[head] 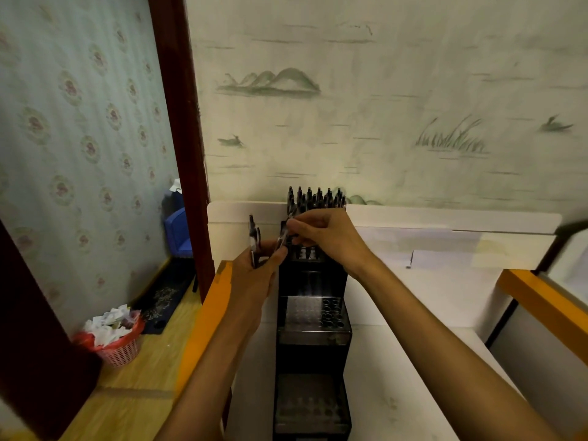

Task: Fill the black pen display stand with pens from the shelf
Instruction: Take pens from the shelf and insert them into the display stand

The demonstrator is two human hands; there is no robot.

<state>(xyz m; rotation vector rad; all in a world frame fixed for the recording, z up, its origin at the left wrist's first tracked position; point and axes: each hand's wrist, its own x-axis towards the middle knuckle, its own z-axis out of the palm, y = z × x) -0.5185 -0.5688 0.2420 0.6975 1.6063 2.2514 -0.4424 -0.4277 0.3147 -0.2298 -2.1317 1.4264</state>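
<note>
Both bare forearms reach up from the bottom edge toward the middle of the frame, converging there. The left arm rises from the lower centre-left, its wrist straight, and the left hand [254,265] has its fingers curled around a small bunch of dark pens [253,240] that stand upright out of the fist. The right arm crosses in from the lower right, wrist bent slightly inward. The right hand [321,232], back facing the camera, pinches one pen [284,233] between thumb and fingertips, just above and right of the left hand, nearly touching it.

stand's [313,345] base past bottom edge
</note>
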